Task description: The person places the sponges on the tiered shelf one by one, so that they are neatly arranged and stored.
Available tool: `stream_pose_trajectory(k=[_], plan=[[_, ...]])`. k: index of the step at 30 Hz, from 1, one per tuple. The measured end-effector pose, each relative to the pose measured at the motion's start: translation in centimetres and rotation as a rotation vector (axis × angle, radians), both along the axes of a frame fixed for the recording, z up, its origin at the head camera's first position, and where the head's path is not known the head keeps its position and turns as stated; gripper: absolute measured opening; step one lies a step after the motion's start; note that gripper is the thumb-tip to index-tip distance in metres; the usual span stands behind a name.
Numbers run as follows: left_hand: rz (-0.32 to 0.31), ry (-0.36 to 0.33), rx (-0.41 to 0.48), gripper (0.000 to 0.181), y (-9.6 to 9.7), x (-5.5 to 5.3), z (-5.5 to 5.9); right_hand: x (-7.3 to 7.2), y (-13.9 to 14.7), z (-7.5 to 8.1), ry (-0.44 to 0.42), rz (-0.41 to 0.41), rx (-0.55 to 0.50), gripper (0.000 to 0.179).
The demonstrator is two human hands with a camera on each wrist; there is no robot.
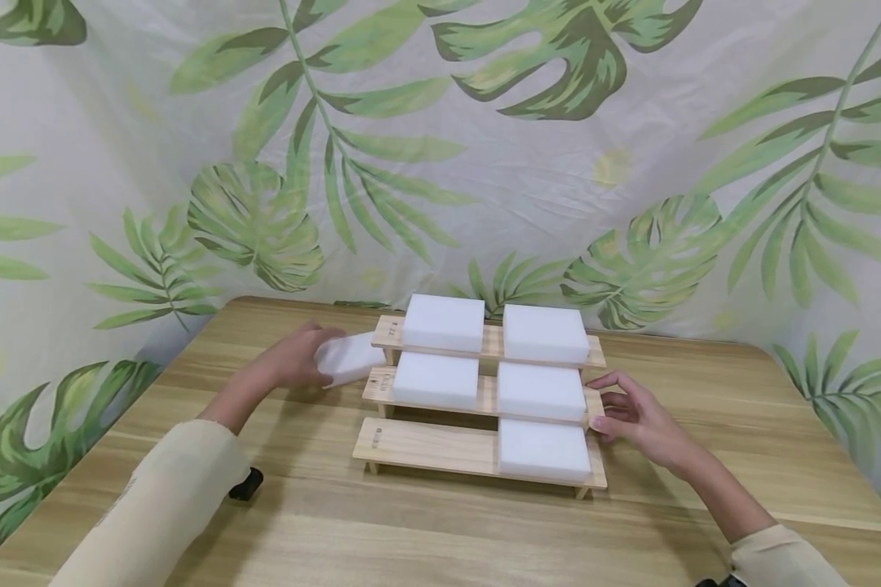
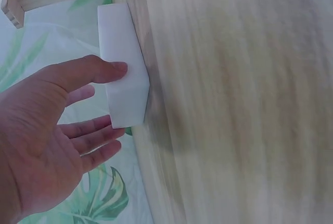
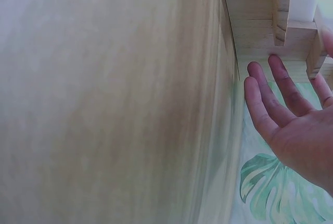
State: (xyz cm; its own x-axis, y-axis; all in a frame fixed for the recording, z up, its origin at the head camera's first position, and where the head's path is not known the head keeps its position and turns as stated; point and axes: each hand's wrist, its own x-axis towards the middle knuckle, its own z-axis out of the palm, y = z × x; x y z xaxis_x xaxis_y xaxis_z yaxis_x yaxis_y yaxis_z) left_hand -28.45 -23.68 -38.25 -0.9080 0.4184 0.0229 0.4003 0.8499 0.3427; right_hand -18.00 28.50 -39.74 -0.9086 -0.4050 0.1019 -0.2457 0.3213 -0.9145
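Note:
My left hand (image 1: 298,356) pinches a white foam block (image 2: 124,60) between the thumb on one face and fingers on the other. The block is low over the table, beside the left end of a three-tier wooden stand (image 1: 433,444); in the head view its right end is hidden behind the upper shelf. At the stand's right end, my right hand (image 1: 642,424) grips the end of the middle shelf with thumb and forefinger, its other fingers extended alongside. White blocks lie flat on the stand: two on top, two in the middle, and one block (image 1: 544,449) at the right of the bottom shelf.
The stand is on a wood-grain table (image 1: 440,538), set toward its back edge. Behind the table hangs a pale cloth (image 1: 514,204) printed with green leaves. A small black object (image 1: 246,484) shows beside the left sleeve (image 1: 169,497).

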Motion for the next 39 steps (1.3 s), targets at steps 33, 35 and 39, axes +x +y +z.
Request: stream_pose_trajectory(k=[33, 35, 39], plan=[[-0.067, 0.073, 0.115, 0.065, -3.6, 3.4, 1.8, 0.2, -0.2, 0.2, -0.021, -0.010, -0.004, 0.044], [-0.075, 0.077, 0.117, 0.066, -3.8, 3.6, 2.0, 0.2, -0.2, 0.2, -0.022, -0.009, -0.006, 0.044], [-0.098, 0.082, 0.155, 0.065, -4.0, 4.0, 2.3, 0.2, -0.2, 0.2, -0.021, -0.005, -0.012, 0.044]])
